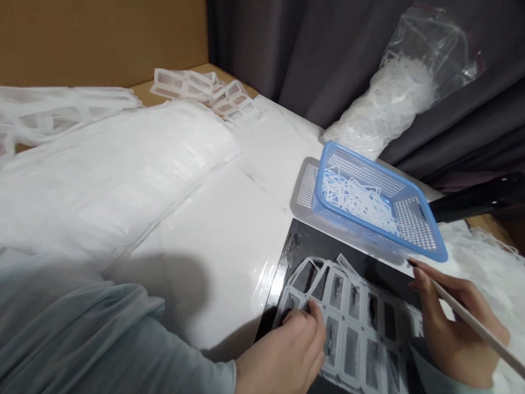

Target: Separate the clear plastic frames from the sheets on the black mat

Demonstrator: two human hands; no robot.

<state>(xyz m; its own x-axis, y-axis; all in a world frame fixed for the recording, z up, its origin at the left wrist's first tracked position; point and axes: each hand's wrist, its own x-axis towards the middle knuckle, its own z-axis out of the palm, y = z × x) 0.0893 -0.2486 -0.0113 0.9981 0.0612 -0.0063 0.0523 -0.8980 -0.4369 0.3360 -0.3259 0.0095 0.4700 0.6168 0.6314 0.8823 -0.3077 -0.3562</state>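
My left hand [283,360] rests on a translucent white plastic sheet of molded frames [341,313] with rows of long openings. Its fingers are curled together at the left part of the sheet, and what lies under the fingertips is partly hidden. The sheet lies on a black board [301,242]. My right hand [462,326] is closed around a slim pale stick [470,320], held like a pen. The stick's dark tip is near the board's upper right edge, just below a blue basket [422,204]. Inside the basket lie several thin white plastic loops [359,201].
A grey basket [305,184] sits beneath the blue one. Behind them leans a clear bag of white pieces [387,97]. A white heap [510,298] lies right. A large wrapped white bundle [105,180] and loose frames [230,98] lie left and back. A dark curtain [298,34] hangs behind.
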